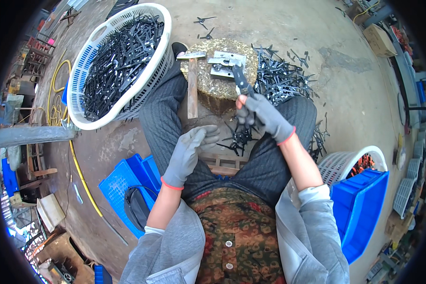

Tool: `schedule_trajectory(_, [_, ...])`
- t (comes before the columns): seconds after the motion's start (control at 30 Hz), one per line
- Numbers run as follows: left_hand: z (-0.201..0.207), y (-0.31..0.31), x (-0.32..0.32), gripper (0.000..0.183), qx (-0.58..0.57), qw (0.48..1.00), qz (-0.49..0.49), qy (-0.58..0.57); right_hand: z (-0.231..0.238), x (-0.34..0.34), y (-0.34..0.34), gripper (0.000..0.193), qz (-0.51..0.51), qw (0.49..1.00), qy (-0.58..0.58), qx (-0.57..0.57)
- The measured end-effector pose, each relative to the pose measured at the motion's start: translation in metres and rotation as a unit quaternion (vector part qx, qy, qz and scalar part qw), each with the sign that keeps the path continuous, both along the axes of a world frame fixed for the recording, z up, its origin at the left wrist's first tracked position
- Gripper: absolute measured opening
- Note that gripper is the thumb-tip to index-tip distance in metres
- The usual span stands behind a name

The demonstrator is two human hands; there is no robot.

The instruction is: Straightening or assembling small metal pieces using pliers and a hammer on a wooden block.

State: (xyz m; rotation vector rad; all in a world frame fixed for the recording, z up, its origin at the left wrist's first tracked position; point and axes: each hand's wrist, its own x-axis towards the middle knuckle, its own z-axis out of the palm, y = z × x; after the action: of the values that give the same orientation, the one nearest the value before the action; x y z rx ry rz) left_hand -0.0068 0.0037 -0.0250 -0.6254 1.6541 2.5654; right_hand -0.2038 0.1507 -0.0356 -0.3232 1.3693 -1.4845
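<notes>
Near edges: blue crates (116, 182) on the left; a taller blue crate (364, 217) on the right, in front of a white basket (333, 165). The legs (162, 106) bound the working gap on both sides. Small heap of black parts (240, 142) low between the knees.

Left hand (194, 146): gloved, half open, fingers loosely bent and together, raised left of the small heap; room around it.

Right hand (265, 116): gloved, farther out, closed around a black tool (243, 83). Tool points away; its far end overlaps the right edge of a metal fixture (227, 64), contact cannot be told.

Fixture sits right of centre on a round stump (212, 89). Hammer (192, 83) left of it, head on the stump top, handle projecting past the near rim. Large heap of black parts (281, 78) crowds the stump's right edge. Far left, a big white basket (92, 124) filled with black parts. Floor (270, 21) continues beyond the stump.
</notes>
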Motion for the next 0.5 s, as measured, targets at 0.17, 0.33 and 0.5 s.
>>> schedule_trajectory(0.17, [-0.010,0.002,0.000,0.050,0.024,1.000,-0.005,0.008,0.037,-0.085,-0.039,0.034,-0.005,0.835,0.517,0.188])
schedule_trajectory(0.33, [-0.018,-0.001,0.000,0.047,0.052,0.998,0.016,0.009,0.058,-0.082,-0.048,0.035,-0.020,0.682,0.688,0.248])
schedule_trajectory(0.5, [-0.021,-0.005,-0.009,0.045,0.066,0.997,0.013,0.038,0.021,-0.097,-0.026,0.034,0.160,0.817,0.476,0.282])
